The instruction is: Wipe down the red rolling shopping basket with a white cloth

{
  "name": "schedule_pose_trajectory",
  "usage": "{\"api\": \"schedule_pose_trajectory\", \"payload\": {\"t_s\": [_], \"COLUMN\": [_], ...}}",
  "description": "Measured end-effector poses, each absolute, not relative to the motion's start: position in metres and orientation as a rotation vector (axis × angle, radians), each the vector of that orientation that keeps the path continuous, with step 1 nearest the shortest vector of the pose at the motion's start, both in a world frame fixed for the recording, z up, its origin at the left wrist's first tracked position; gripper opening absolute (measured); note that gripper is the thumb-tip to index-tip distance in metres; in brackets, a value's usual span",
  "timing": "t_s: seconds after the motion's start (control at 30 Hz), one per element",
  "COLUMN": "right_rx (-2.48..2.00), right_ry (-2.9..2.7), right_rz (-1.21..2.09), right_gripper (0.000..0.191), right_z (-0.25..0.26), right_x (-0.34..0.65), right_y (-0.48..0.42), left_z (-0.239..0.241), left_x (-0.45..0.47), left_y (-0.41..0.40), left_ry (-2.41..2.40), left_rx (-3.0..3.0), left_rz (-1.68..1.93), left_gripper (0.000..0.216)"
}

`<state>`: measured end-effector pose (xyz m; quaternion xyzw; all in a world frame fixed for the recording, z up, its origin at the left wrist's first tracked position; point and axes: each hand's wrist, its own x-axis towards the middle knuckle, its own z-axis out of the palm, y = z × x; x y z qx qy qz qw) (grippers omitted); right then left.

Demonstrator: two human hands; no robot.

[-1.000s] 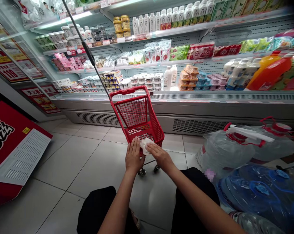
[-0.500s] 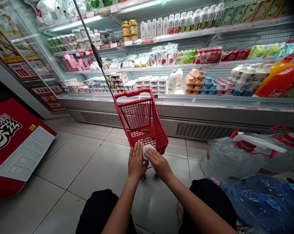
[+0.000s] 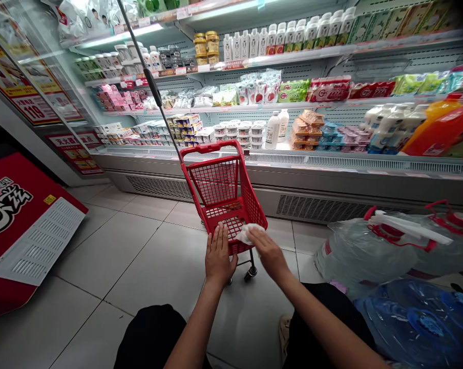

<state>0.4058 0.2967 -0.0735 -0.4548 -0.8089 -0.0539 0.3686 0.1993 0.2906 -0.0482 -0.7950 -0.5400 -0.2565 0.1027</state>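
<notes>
A small red plastic shopping cart (image 3: 247, 205) with grid walls stands in front of me, its near end toward me. My left hand (image 3: 218, 256) holds the near rim, with long straight fingers laid over it and the thumb apart on the outside. A crumpled white wipe (image 3: 245, 233) is pressed under the fingers of my right hand (image 3: 270, 252), at the near right corner of the rim. Part of the wipe is hidden by those fingers. A dark pole (image 3: 151, 82) rises from the cart's far left corner.
Behind the cart runs a refrigerated display case (image 3: 277, 174) with shelves of bottles, cups and packs. Large wrapped water bottles (image 3: 362, 251) and blue water jugs (image 3: 416, 318) stand at my right. A red freezer cabinet (image 3: 20, 225) is at the left.
My right hand has slid the wipe rightward along the near rim to the corner, away from my left hand. The left hand has hardly moved. A cart wheel now shows more fully.
</notes>
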Motion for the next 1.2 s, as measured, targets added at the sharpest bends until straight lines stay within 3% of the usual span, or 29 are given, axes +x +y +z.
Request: {"api": "schedule_pose_trajectory", "payload": {"t_s": [0.17,0.5,0.77,1.2], "right_rx": [-1.015,-1.195,-0.992,-0.822], "right_ry": [-2.145,-2.068,-2.200,-2.438], "right_rz": [-0.103,-0.131,-0.047,0.057], "right_gripper": [0.071,0.081,0.073,0.057], "right_z": [-0.076,-0.071,-0.067,-0.038], "right_x": [0.347,0.460,0.384,0.513], "right_y": [0.288,0.305,0.282,0.365], "left_z": [-0.049,-0.042,-0.050,-0.043], "left_x": [0.193,0.183,0.188,0.172], "left_y": [0.290,0.290,0.286,0.279], "left_ry": [-1.604,-1.545,-1.563,-1.446], "left_rx": [-2.362,-2.397,-2.406,-2.475], "left_rz": [-0.718,-0.654,-0.668,-0.637], "left_gripper": [0.101,0.087,0.092,0.078]}}
